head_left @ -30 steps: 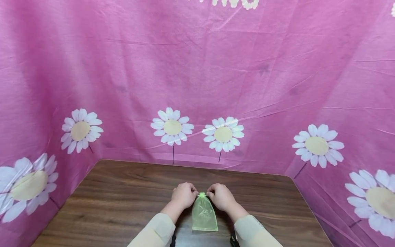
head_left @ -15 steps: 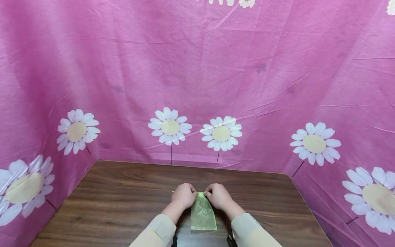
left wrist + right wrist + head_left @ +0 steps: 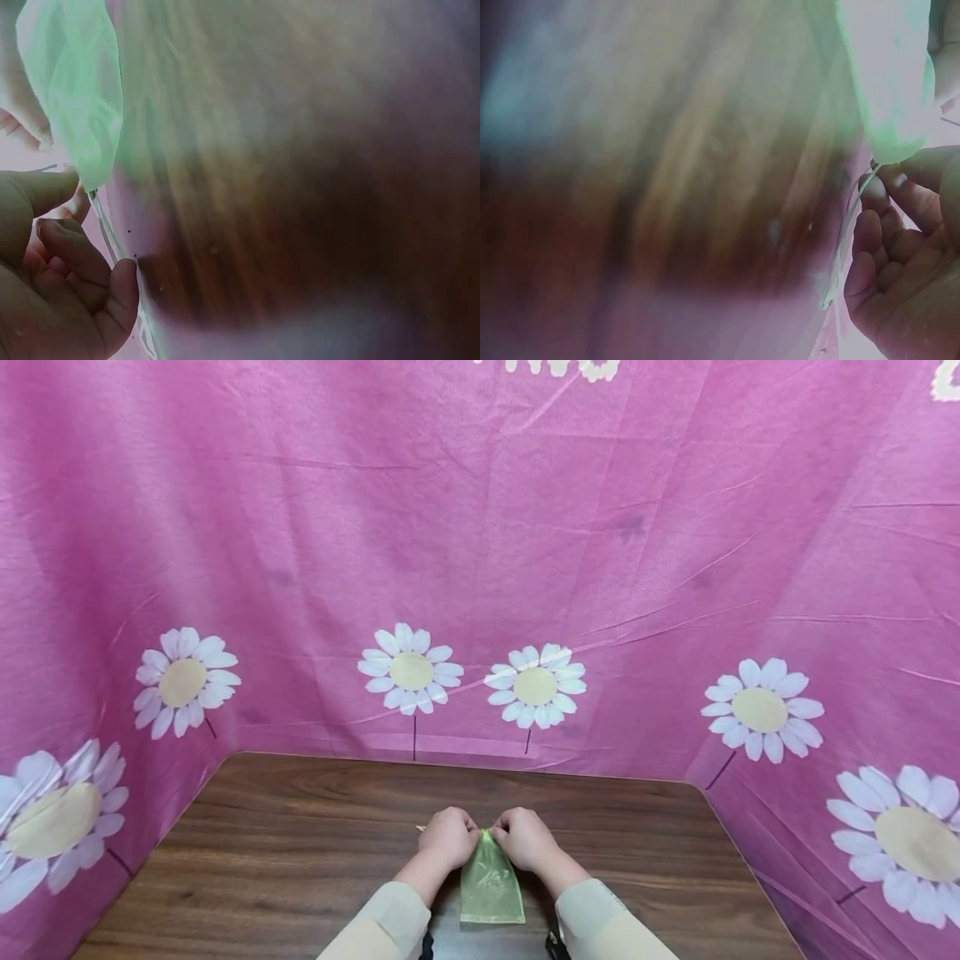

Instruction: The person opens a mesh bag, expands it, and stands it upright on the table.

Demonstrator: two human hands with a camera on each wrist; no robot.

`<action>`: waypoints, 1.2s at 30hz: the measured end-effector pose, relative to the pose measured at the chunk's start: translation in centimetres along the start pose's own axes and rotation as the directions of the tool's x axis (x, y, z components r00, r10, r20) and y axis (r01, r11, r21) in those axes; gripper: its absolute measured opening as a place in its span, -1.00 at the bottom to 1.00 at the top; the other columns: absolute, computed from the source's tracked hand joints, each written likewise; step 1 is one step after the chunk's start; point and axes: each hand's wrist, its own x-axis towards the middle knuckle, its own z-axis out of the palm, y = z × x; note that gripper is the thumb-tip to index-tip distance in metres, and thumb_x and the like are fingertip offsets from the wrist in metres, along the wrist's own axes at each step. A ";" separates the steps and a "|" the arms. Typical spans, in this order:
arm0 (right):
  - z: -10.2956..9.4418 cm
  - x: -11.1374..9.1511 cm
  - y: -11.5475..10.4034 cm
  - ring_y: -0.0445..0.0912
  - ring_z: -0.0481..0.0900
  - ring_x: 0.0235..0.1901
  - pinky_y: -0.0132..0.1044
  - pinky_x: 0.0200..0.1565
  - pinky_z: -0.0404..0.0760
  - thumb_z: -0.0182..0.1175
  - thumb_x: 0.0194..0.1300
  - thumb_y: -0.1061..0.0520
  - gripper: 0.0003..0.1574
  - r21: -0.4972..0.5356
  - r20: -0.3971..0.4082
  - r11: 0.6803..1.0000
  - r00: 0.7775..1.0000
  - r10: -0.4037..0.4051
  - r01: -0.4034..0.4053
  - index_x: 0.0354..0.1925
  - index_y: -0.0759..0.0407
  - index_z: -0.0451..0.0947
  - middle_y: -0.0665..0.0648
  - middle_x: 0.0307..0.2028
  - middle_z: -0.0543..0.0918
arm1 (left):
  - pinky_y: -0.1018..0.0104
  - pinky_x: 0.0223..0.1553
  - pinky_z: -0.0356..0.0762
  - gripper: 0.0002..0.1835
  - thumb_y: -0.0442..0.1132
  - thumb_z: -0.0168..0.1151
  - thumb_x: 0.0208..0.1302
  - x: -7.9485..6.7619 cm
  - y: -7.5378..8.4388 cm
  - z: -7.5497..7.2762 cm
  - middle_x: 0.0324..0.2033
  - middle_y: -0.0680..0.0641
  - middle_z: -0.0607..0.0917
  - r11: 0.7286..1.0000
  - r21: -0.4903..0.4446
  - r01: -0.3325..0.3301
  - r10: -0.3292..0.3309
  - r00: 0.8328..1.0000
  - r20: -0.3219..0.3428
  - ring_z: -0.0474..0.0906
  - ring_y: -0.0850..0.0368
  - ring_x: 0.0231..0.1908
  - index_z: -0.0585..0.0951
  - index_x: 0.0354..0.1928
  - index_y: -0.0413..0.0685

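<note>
A sheer light-green organza drawstring pouch (image 3: 491,889) spans between the two hands, its neck away from me and its flat bottom hem toward me. My left hand (image 3: 450,837) pinches the left side of the gathered neck with thumb and finger. On the other side my right hand (image 3: 525,837) pinches the neck the same way. The fingertips nearly meet and cover much of the ruffled top. A thin pale drawstring (image 3: 105,225) trails past the left fingers in the left wrist view. Another drawstring (image 3: 844,232) hangs beside the right fingers in the right wrist view.
A dark brown wood-grain table (image 3: 315,827) lies under the hands. Behind it and along both sides hangs a pink cloth (image 3: 480,527) printed with large white daisies. The table's far edge runs close to the cloth.
Both hands have drawn slightly closer together at the pouch's neck, so less of the ruffled top shows. A pale string end now sticks out left of the left hand. The head view has shifted slightly.
</note>
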 end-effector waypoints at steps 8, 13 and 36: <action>0.4 -0.2 0.1 -0.26 0.44 -0.54 -0.30 -0.41 0.50 0.36 0.35 0.23 -0.74 -0.002 -0.008 1.000 1.000 -0.010 0.010 -0.51 0.07 0.66 -0.13 -0.56 0.59 | 0.12 -0.45 0.53 -0.82 -0.21 0.39 0.31 -0.2 0.1 0.1 -0.44 0.11 0.71 1.000 -0.004 -0.018 0.018 1.000 -0.004 0.56 0.15 -0.44 0.74 -0.48 0.11; 0.2 -0.5 -0.2 -0.25 0.48 -0.51 -0.29 -0.39 0.52 0.33 0.35 0.25 -0.75 -0.009 -0.036 1.000 0.999 -0.011 0.010 -0.49 0.08 0.67 -0.10 -0.53 0.63 | 0.16 -0.45 0.51 -0.80 -0.21 0.36 0.36 -0.5 0.0 0.1 -0.45 0.11 0.71 0.999 -0.054 -0.007 0.007 1.000 -0.001 0.53 0.18 -0.48 0.74 -0.48 0.11; -1.1 -2.0 -2.7 -0.09 0.60 -0.30 -0.05 -0.19 0.51 0.44 0.25 0.28 -0.81 -0.227 -0.350 0.950 0.892 -0.286 0.216 -0.41 0.08 0.63 -0.03 -0.37 0.61 | 0.19 -0.26 0.55 -0.88 -0.32 0.28 0.39 -1.6 1.0 -3.1 -0.40 0.00 0.71 0.911 -0.394 -0.124 0.129 0.992 -0.014 0.53 0.19 -0.38 0.71 -0.32 -0.17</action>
